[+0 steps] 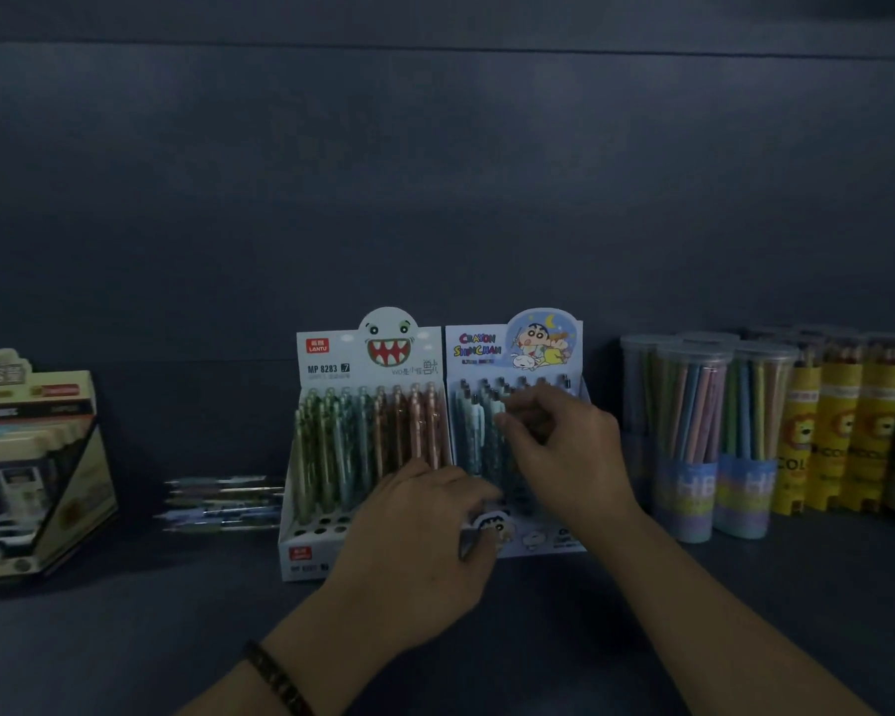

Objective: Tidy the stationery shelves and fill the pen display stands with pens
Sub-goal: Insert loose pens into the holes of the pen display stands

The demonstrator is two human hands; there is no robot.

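Observation:
Two pen display stands sit side by side on the dark shelf. The monster-face stand (326, 354) on the left holds green and orange pens, with several holes bare in its front row. The Crayon Shinchan stand (487, 348) on the right holds blue pens. My left hand (419, 540) grips the front of the Shinchan stand. My right hand (564, 447) is over that stand, its fingers pinching the top of a pale blue pen (497, 413) in a middle row. Several loose pens (223, 503) lie flat on the shelf left of the monster stand.
A beige display box (32, 467) stands at the far left. Clear tubs of pencils (693, 436) and yellow lion-print pencil tubes (843, 441) fill the right side. The shelf back wall rises behind everything.

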